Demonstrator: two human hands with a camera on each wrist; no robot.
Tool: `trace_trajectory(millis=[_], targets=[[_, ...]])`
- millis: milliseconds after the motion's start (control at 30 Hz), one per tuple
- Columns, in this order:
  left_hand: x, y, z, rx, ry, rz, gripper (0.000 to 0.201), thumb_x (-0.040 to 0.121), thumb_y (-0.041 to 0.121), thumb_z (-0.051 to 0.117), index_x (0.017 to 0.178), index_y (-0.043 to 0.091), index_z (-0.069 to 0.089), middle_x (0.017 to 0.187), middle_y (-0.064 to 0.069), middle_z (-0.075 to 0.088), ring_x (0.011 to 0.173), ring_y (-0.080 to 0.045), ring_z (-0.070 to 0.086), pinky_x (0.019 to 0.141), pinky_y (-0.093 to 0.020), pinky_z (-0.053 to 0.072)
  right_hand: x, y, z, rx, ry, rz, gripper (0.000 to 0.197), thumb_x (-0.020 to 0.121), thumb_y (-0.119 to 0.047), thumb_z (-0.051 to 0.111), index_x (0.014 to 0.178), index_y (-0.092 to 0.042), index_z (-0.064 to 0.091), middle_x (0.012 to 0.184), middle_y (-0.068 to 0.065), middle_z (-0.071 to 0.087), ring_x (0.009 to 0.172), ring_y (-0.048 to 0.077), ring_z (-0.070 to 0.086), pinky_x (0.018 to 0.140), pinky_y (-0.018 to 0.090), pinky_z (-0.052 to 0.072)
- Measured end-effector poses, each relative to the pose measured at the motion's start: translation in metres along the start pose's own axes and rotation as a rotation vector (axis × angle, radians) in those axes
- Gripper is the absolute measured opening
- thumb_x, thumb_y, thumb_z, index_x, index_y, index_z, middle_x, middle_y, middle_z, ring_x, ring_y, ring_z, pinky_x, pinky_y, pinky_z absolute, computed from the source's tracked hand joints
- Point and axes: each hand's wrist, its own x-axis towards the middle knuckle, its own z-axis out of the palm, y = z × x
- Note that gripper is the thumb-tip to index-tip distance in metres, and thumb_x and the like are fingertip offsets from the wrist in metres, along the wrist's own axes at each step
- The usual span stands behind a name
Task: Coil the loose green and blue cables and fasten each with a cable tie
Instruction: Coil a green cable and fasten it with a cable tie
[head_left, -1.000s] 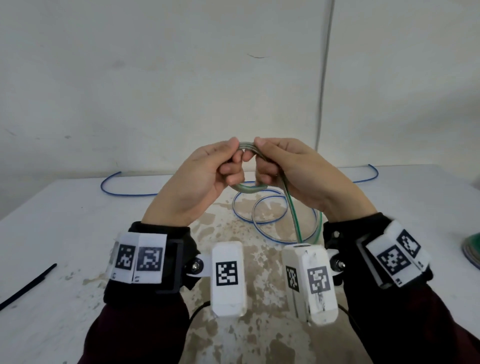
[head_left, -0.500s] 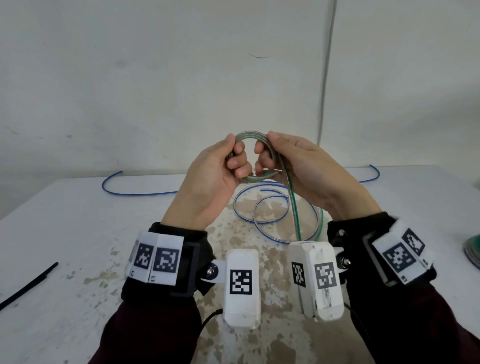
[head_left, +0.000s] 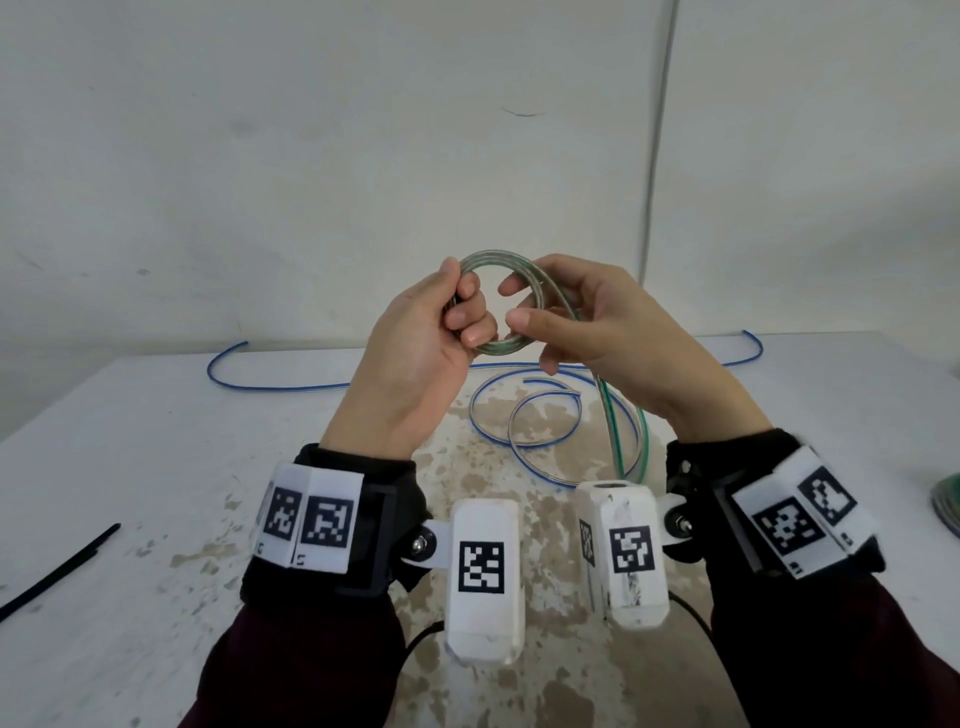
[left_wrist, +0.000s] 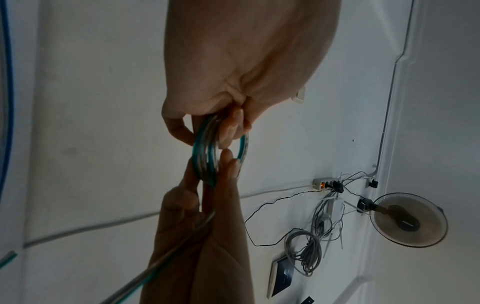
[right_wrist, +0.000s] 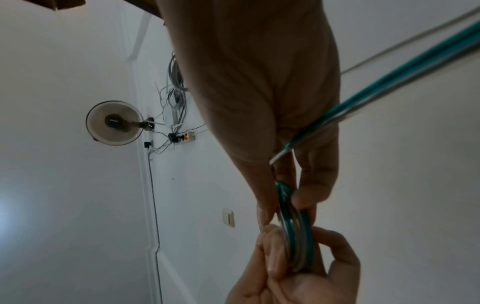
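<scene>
The green cable (head_left: 501, 347) is wound into a small coil of several turns, held upright in the air above the table. My left hand (head_left: 460, 296) grips the coil's left side, thumb in front and fingers curled through the ring. My right hand (head_left: 511, 309) pinches the right side, and the loose green tail (head_left: 613, 426) runs down through its palm to the table. The left wrist view shows the coil (left_wrist: 205, 156) edge-on between both hands; the right wrist view shows the coil (right_wrist: 298, 242) and the tail (right_wrist: 389, 82) too. The blue cable (head_left: 291, 387) lies loose on the table behind my hands.
A black cable tie (head_left: 57, 571) lies on the white, stained table (head_left: 156, 467) at the left. A green round thing (head_left: 948, 512) shows at the right edge. A plain wall stands close behind the table.
Both hands have risen from the table with the green coil. The coil has turned from edge-on to face me, and my right hand has slid round its right side.
</scene>
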Motion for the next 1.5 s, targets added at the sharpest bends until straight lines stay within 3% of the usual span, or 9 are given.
trace_trajectory(millis=[100, 267, 467, 733, 933, 1100, 1200, 1300, 1500], targets=[[0.0, 0.002, -0.001, -0.031, -0.018, -0.017, 0.035, 0.104, 0.024, 0.029, 0.072, 0.013, 0.04, 0.053, 0.005, 0.031, 0.051, -0.009, 0.028, 0.067, -0.025, 0.028, 0.001, -0.001, 0.004, -0.005, 0.056, -0.028, 0.014, 0.086, -0.009, 0.067, 0.099, -0.006, 0.062, 0.075, 0.013, 0.055, 0.07, 0.016, 0.056, 0.046, 0.022, 0.042], [-0.001, 0.0, 0.002, -0.059, -0.035, -0.022, 0.035, 0.103, 0.023, 0.029, 0.072, 0.013, 0.04, 0.053, 0.005, 0.031, 0.052, -0.01, 0.029, 0.063, -0.023, 0.029, 0.004, 0.003, 0.006, -0.043, 0.15, -0.06, 0.01, 0.087, -0.013, 0.067, 0.087, -0.005, 0.062, 0.068, 0.007, 0.057, 0.066, 0.027, 0.049, 0.041, 0.023, 0.039], [0.002, 0.002, -0.002, -0.138, 0.049, 0.021, 0.035, 0.103, 0.022, 0.03, 0.071, 0.012, 0.039, 0.053, 0.005, 0.029, 0.048, -0.008, 0.028, 0.06, -0.02, 0.029, 0.003, 0.001, 0.008, 0.178, 0.034, 0.088, 0.037, 0.103, -0.028, 0.035, 0.089, -0.01, 0.064, 0.08, 0.001, 0.066, 0.077, 0.01, 0.061, 0.043, 0.02, 0.036], [0.004, 0.005, -0.008, -0.134, 0.09, 0.113, 0.036, 0.104, 0.024, 0.029, 0.073, 0.012, 0.042, 0.052, 0.006, 0.03, 0.047, -0.008, 0.027, 0.075, -0.027, 0.033, 0.008, 0.007, 0.021, 0.356, -0.048, 0.232, 0.038, 0.103, -0.031, 0.035, 0.088, -0.016, 0.066, 0.081, -0.007, 0.065, 0.07, 0.009, 0.051, 0.05, 0.017, 0.038], [-0.002, 0.007, 0.0, -0.088, 0.04, 0.079, 0.036, 0.103, 0.019, 0.025, 0.071, 0.012, 0.039, 0.054, 0.002, 0.029, 0.049, -0.012, 0.034, 0.067, -0.025, 0.047, 0.011, 0.004, 0.024, 0.5, -0.008, 0.231, 0.04, 0.104, -0.031, 0.029, 0.07, -0.018, 0.048, 0.074, -0.004, 0.056, 0.073, 0.007, 0.056, 0.066, 0.022, 0.04], [-0.011, 0.019, -0.004, 0.12, -0.13, -0.078, 0.035, 0.094, 0.029, 0.037, 0.067, 0.008, 0.045, 0.051, -0.002, 0.031, 0.046, -0.019, 0.043, 0.056, -0.026, 0.043, 0.007, -0.002, 0.017, 0.391, 0.002, 0.162, 0.04, 0.103, -0.026, 0.034, 0.066, -0.016, 0.043, 0.058, -0.005, 0.045, 0.058, 0.01, 0.044, 0.064, 0.019, 0.043], [-0.015, 0.023, -0.014, 0.451, -0.239, -0.121, 0.032, 0.087, 0.036, 0.044, 0.075, 0.007, 0.051, 0.046, 0.002, 0.032, 0.045, -0.019, 0.044, 0.064, -0.028, 0.042, 0.003, -0.003, 0.019, 0.23, -0.09, 0.13, 0.033, 0.103, -0.026, 0.037, 0.078, -0.008, 0.05, 0.06, -0.006, 0.036, 0.056, 0.008, 0.035, 0.065, 0.022, 0.037], [-0.016, 0.022, -0.022, 0.581, -0.295, -0.051, 0.031, 0.094, 0.03, 0.047, 0.074, 0.007, 0.051, 0.048, 0.005, 0.029, 0.045, -0.014, 0.037, 0.069, -0.031, 0.034, 0.003, -0.001, 0.024, 0.16, -0.117, 0.144, 0.032, 0.103, -0.026, 0.037, 0.086, -0.004, 0.054, 0.064, -0.003, 0.033, 0.056, 0.007, 0.032, 0.065, 0.023, 0.035], [-0.007, 0.008, -0.009, 0.529, -0.108, 0.26, 0.032, 0.103, 0.019, 0.036, 0.077, 0.003, 0.047, 0.052, 0.009, 0.036, 0.047, -0.009, 0.021, 0.049, -0.02, 0.019, 0.004, -0.006, 0.018, 0.361, -0.042, 0.203, 0.038, 0.1, -0.033, 0.04, 0.079, -0.011, 0.063, 0.055, -0.002, 0.051, 0.061, 0.013, 0.054, 0.071, 0.027, 0.052]])
